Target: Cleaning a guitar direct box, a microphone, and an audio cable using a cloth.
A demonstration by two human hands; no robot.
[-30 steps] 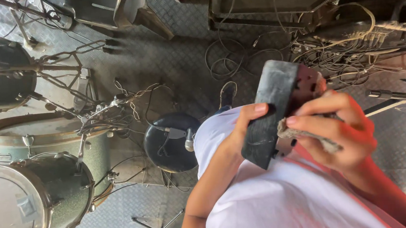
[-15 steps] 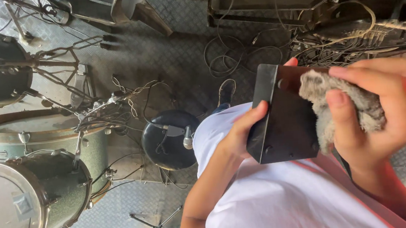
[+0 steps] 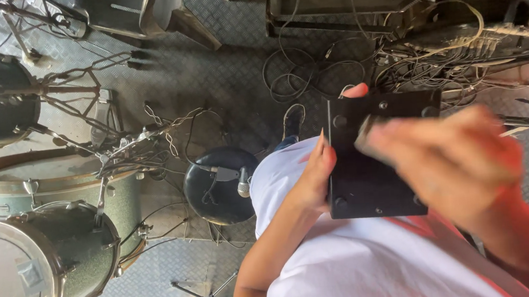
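I am holding a flat black rectangular metal box (image 3: 374,177) up in front of my chest, above my white shirt (image 3: 362,266), with its underside turned toward me. My left hand (image 3: 314,179) is gripping its left edge, the thumb lying along the near side and a fingertip showing over the top rim. My right hand (image 3: 454,165) is sweeping across the face of the box; it is blurred, so I cannot tell how its grip is set, though something pale and grey, probably a cloth (image 3: 367,133), is showing under the fingers near the upper left of the panel.

To do this wiping well, I judge that I should be keeping the left-hand grip firm and the panel steady, pressing evenly, and working into the corners around the small round feet and screw heads where dust collects.

The box is looking matt black and square-cornered, with small round studs near each corner and a few screws along its edges.

Below me, a round black stool (image 3: 220,186) with a microphone (image 3: 243,183) lying on it is standing on the grey tread-plate floor (image 3: 221,76), beside green sparkle drums (image 3: 52,247) and tangled cables (image 3: 308,69).
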